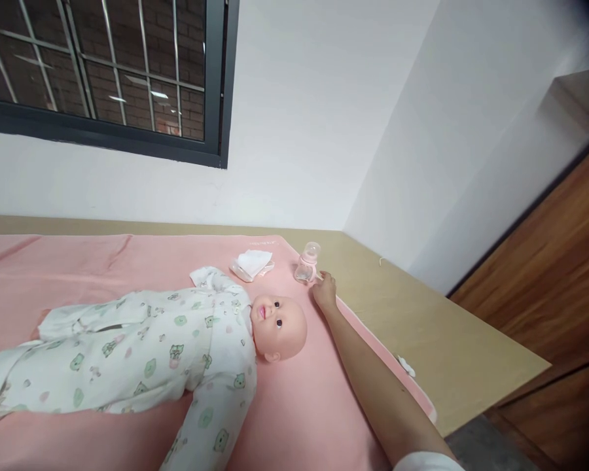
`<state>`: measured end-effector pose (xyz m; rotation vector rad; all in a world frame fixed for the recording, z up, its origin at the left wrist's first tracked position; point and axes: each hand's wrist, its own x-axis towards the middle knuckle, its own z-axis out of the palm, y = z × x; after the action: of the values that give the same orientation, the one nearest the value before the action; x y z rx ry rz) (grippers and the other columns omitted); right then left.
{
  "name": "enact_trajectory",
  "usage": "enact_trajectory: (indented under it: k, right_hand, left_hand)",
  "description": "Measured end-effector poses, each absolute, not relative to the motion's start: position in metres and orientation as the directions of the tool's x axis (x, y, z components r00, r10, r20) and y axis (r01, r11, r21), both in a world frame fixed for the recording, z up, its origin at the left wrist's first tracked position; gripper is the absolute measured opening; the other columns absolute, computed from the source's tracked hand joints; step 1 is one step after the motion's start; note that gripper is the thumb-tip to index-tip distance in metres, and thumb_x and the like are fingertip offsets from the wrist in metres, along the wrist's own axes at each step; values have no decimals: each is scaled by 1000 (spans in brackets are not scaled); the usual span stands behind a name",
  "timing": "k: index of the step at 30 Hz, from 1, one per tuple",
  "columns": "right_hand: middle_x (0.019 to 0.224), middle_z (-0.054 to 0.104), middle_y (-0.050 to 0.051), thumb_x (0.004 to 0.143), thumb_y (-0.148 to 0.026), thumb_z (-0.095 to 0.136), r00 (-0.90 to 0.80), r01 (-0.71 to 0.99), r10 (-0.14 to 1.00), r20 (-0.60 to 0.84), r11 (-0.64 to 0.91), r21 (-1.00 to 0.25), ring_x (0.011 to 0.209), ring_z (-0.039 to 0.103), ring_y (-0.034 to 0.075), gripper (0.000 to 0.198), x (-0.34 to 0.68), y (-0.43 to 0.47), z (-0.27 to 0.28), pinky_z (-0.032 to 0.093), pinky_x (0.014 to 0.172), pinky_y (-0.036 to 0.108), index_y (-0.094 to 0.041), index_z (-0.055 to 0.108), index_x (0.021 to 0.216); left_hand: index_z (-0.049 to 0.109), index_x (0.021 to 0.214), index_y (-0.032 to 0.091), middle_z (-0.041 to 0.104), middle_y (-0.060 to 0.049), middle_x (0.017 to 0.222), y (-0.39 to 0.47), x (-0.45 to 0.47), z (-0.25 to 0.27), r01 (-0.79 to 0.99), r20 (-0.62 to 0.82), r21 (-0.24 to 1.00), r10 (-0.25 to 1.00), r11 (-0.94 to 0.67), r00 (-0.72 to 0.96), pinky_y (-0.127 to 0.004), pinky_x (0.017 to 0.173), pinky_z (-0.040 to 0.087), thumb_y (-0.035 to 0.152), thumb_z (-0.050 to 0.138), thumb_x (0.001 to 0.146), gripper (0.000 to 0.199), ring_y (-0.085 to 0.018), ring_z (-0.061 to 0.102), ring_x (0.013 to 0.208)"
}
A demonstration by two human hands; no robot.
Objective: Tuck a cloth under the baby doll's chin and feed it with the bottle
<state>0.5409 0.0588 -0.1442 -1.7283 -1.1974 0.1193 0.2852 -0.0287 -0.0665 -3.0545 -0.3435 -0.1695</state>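
Stretched out from the lower right, my right hand (325, 291) is at the side of a small baby bottle (306, 265). Its fingers are curled closed on the bottle's pale handle. The bottle is upright at the mat's far right, with a clear cap, a pink collar and a see-through body. Left of my arm a baby doll (167, 350) lies on its back in a white suit with green and pink animal prints, its bald head to the right. My left hand is out of view.
Beneath the doll is a pink mat (294, 418) on a tan tabletop (373, 288). A packet of white wipes (254, 264) lies beyond the doll's head. A small white object (406, 366) is at the mat's right edge. White walls and a barred window (103, 72) stand behind.
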Motion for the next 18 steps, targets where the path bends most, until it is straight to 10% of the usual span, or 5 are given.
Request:
enact_trajectory:
  k: [10,15,18]
  right_hand:
    - [116,63,11,81,-37,45,698,358,601,390,179,-917,111,58,23,33,541,93,-74,43,102,36,-19,57,107]
    - [124,61,15,84,-55,48,579,362,692,431,256,-896,113,59,24,54,518,97,-53,45,99,35,-16,53,121]
    - [124,61,13,75,-54,62,495,432,742,453,242,-869,112,60,26,66,509,95,-54,46,101,39,-19,52,130]
  left_hand:
    - [73,86,13,74,-5,97,-24,296,-86,187,-95,143,174,-972,980,-33,65,42,12,66,69,19,-20,63,77]
    - [69,82,3,68,2,94,-34,292,-104,359,-29,233,362,-904,932,-31,67,33,6,35,86,35,-14,65,71]
    - [69,83,4,70,-1,89,-29,289,-94,238,-68,204,229,-950,971,-32,68,35,8,57,79,14,-13,58,70]
